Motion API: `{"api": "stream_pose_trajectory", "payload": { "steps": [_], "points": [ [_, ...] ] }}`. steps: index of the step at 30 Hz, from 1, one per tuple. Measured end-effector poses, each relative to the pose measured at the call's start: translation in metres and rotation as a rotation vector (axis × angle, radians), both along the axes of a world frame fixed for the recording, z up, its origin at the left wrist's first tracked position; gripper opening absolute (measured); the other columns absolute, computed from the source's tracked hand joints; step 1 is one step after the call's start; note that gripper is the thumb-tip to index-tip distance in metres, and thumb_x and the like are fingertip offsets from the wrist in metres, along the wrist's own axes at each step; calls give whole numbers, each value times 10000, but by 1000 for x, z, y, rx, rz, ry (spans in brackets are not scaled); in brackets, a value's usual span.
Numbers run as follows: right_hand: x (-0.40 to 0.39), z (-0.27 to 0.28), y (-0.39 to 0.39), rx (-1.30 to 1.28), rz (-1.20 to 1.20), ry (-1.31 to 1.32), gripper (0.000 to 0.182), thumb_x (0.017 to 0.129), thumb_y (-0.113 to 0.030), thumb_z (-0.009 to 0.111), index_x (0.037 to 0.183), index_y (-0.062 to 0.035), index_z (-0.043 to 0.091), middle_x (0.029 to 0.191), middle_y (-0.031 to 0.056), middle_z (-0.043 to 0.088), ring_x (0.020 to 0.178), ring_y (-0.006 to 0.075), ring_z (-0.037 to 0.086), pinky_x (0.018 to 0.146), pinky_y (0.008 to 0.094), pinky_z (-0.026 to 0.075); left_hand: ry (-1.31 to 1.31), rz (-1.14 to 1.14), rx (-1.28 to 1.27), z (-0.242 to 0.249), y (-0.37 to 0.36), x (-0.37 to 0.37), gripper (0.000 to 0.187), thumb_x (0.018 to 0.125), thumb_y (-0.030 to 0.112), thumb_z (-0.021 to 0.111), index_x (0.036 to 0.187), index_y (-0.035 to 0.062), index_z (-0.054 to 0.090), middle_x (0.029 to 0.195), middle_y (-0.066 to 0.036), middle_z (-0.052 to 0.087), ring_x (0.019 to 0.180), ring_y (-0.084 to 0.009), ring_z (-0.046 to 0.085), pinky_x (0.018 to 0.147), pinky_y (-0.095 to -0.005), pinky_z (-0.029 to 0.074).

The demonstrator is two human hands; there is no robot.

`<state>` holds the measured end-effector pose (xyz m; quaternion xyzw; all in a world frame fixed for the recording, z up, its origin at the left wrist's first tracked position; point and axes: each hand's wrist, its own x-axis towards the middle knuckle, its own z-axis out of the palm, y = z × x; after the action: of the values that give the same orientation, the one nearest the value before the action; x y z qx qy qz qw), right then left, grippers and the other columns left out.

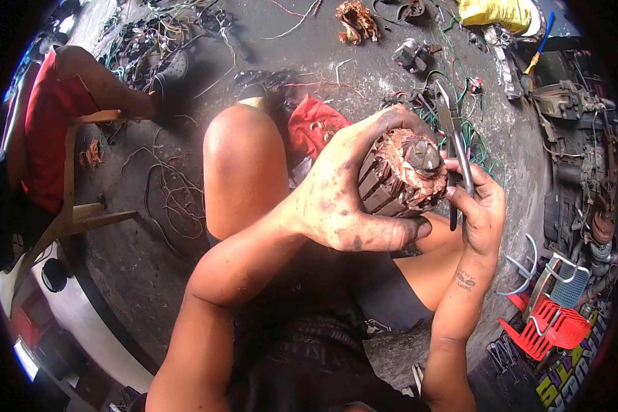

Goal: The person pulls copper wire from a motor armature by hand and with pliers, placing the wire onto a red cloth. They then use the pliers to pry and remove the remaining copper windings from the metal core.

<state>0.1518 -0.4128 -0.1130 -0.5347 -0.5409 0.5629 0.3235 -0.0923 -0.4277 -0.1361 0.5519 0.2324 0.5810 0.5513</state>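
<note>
My left hand (343, 199) is wrapped round a motor armature (398, 178), thumb below and fingers over the top. The armature has dark slotted sides, ragged copper winding at its near end, and a grey shaft stub in the middle. Beside it, my right hand (484, 209) grips a long two-armed metal hand tool (453, 123) that looks like snips or pliers. The tool stands nearly upright against the armature's right edge. Both hands are raised above my bent legs. Behind them, a red cloth (312, 123) lies on the floor.
Green wires (470, 134) and a copper winding bundle (357, 22) lie on the dark floor. Machine parts (570, 144) line the right side, near a red plastic rack (553, 329). At left, a person in red shorts (48, 130) sits by a wooden stool (69, 178).
</note>
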Motion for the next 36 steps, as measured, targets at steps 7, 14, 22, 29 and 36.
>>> {"api": "stream_pose_trajectory", "payload": {
  "steps": [7,14,22,29,36],
  "points": [
    [0,1,0,-3,7,-14,357,765,114,573,1107,38,639,1198,152,615,967,132,605,817,242,489,-38,-29,-51,0,-2,1,630,585,100,802,1134,-14,514,970,-76,572,884,-130,553,797,-283,468],
    [1,1,0,14,20,-28,354,766,110,579,1107,37,641,1192,150,619,965,131,606,813,242,490,-41,11,-21,2,-1,3,599,587,92,796,1110,-7,521,950,-66,583,865,-124,562,781,-279,474],
    [1,1,-1,3,8,-32,358,765,118,582,1108,33,642,1196,148,619,959,124,606,806,238,486,-51,3,-196,5,-4,3,623,573,101,821,1113,-11,530,960,-57,599,885,-132,570,818,-280,464],
    [2,-1,0,-34,0,-6,357,768,120,576,1109,34,641,1198,144,620,951,118,606,801,232,482,-46,39,-269,4,-3,4,594,562,130,835,1073,-6,565,969,-52,609,900,-141,569,848,-276,444],
    [3,-3,0,-19,12,-6,360,766,111,580,1112,35,642,1196,145,619,944,119,606,821,237,476,-69,36,-328,8,-4,7,567,578,143,822,1059,-8,560,956,-53,606,864,-133,558,817,-279,443]
  ]
}}
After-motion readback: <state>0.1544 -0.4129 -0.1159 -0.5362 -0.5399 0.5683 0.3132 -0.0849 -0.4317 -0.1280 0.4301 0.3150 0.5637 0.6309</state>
